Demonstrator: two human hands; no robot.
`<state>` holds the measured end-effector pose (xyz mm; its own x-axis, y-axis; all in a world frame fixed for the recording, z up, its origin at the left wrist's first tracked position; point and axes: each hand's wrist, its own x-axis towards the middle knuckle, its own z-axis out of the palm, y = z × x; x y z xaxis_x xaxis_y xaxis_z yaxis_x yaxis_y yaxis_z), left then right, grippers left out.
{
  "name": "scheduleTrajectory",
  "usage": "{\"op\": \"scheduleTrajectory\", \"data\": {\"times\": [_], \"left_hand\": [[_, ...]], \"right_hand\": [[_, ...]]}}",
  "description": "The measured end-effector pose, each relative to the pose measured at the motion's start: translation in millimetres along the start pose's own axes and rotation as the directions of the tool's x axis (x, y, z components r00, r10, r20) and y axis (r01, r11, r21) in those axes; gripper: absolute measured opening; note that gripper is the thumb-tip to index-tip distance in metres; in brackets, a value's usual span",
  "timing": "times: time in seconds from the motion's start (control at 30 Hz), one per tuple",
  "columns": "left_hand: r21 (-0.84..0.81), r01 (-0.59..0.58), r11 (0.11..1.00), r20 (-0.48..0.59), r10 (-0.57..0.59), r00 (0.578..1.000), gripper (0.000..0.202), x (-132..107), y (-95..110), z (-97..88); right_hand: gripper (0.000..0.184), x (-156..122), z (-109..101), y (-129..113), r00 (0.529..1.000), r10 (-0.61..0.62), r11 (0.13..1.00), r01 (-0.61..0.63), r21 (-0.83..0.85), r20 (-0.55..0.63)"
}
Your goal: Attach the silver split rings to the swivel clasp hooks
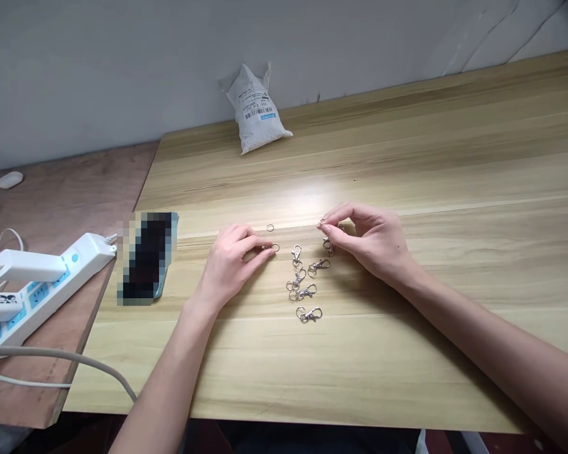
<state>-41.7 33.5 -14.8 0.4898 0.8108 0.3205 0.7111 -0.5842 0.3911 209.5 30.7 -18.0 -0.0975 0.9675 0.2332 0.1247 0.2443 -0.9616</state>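
Note:
My left hand (230,261) rests on the light wooden table (407,164), thumb and forefinger pinched on a small metal ring (274,247). A second loose ring (270,227) lies just beyond it. My right hand (366,239) hovers a little to the right, fingertips pinched together above a silver clasp (329,246); what the pinch holds is too small to name. Between and below the hands lie several silver lobster clasps with rings (305,291), the nearest clasp (309,313) closest to me.
A phone with a blurred screen (146,255) lies at the table's left edge. A white power strip (42,284) with plugs and cables sits on the lower brown table to the left. A grey plastic bag (258,110) leans against the wall.

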Motion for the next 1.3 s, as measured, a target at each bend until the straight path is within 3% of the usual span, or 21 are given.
{"op": "scheduleTrajectory", "data": {"times": [0.23,0.4,0.57,0.67,0.77,0.9,1.07,1.2,1.3], "left_hand": [[-0.026,0.033,0.999,0.049,-0.032,0.998,0.012,-1,-3,-3.1],[-0.030,0.004,1.000,0.042,-0.003,0.999,0.011,-2,-5,-5.6],[-0.030,-0.017,0.999,-0.039,0.016,0.999,0.011,-1,-2,-8.1],[-0.101,-0.011,0.995,-0.094,0.002,0.996,0.007,-1,1,-8.7],[-0.162,-0.025,0.987,-0.128,0.004,0.992,0.006,-1,4,-7.0],[-0.152,0.002,0.988,-0.078,-0.014,0.997,0.008,0,6,-4.2],[-0.116,0.022,0.993,-0.059,-0.029,0.998,0.008,0,6,-4.6],[-0.110,0.029,0.993,-0.047,-0.035,0.998,0.008,0,6,-5.1],[-0.105,0.033,0.994,-0.046,-0.038,0.998,0.008,0,6,-4.2]], "right_hand": [[0.007,1,2,1,0.999,0.041,0.999,-0.041,0.026,0.006],[0.010,3,-3,2,0.998,-0.019,0.994,0.011,-0.110,-0.064],[0.006,10,-17,1,0.993,-0.082,0.956,0.055,-0.287,-0.083],[0.012,14,-22,3,0.991,-0.061,0.962,0.026,-0.273,-0.121],[0.009,14,-22,6,0.997,-0.027,0.968,0.007,-0.251,-0.078],[0.010,12,-18,10,0.998,-0.061,0.954,0.053,-0.296,-0.020],[0.013,11,-18,9,0.995,-0.082,0.943,0.058,-0.328,-0.060],[0.015,31,-19,9,0.982,-0.190,0.865,0.175,-0.470,0.017],[0.018,68,-20,20,0.965,-0.223,0.720,0.259,-0.644,0.139]]}}
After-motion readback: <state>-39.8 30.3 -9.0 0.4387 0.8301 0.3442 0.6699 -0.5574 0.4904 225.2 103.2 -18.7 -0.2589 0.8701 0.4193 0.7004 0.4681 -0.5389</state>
